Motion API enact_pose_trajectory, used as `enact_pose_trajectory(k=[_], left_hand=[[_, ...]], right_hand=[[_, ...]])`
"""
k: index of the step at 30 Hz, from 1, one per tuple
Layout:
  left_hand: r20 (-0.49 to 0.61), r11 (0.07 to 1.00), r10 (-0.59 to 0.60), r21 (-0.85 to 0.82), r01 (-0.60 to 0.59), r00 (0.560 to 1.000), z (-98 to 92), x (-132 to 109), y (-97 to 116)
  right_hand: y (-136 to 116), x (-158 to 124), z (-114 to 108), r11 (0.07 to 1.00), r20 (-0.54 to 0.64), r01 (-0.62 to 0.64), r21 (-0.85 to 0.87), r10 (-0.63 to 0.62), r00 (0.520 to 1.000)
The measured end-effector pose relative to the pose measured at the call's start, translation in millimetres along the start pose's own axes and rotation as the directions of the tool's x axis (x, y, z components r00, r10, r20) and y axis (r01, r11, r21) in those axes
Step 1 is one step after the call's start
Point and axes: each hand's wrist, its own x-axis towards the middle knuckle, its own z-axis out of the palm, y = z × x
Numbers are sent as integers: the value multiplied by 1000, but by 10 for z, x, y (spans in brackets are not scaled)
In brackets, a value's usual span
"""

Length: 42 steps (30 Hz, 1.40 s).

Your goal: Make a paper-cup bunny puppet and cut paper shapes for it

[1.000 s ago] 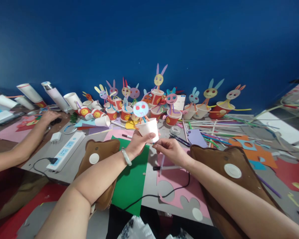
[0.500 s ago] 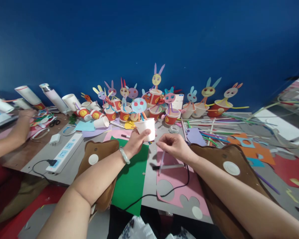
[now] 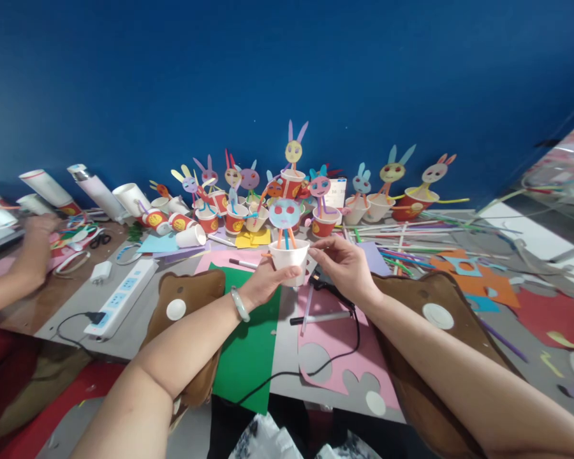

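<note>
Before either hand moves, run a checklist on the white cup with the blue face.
1. Grip: left hand closed around the white cup from below: ok.
2. Cup upright: ok.
3. Blue face stands above the rim on straws: ok.
4. Right hand touching the rim: cannot tell; its fingertips sit right at it.
5. Table below the cup free: not ok; a black cord and a pen lie just beside it.
6. Co-worker's hand far off at the left: ok.

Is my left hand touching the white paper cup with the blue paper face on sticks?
Touching. The head view shows the left hand wrapped around the white paper cup, its fingers pressed against the side wall with no gap.
</note>
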Motion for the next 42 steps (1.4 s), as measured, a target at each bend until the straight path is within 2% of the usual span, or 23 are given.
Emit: enact_pose_trajectory(k=[13, 24, 31, 35, 42], left_hand=[[-7, 999, -19, -27, 19, 1000, 7, -7, -7], [-10, 998, -52, -41, 51, 999, 19, -15, 24], [-25, 995, -66, -72, 64, 998, 7, -17, 38], [-38, 995, -75, -75, 72, 996, -1, -24, 45], [-39, 994, -72, -79, 69, 997, 20, -23, 54]], right_hand=[[-3, -8, -1, 1000, 63, 20, 11, -21, 998], [7, -10, 1, 1000, 89, -18, 22, 16, 996], [5, -11, 1, 997, 44, 38, 60, -41, 998], [35, -11, -9, 994, 69, 71, 88, -77, 995], [59, -4, 6, 995, 46, 88, 37, -90, 995]])
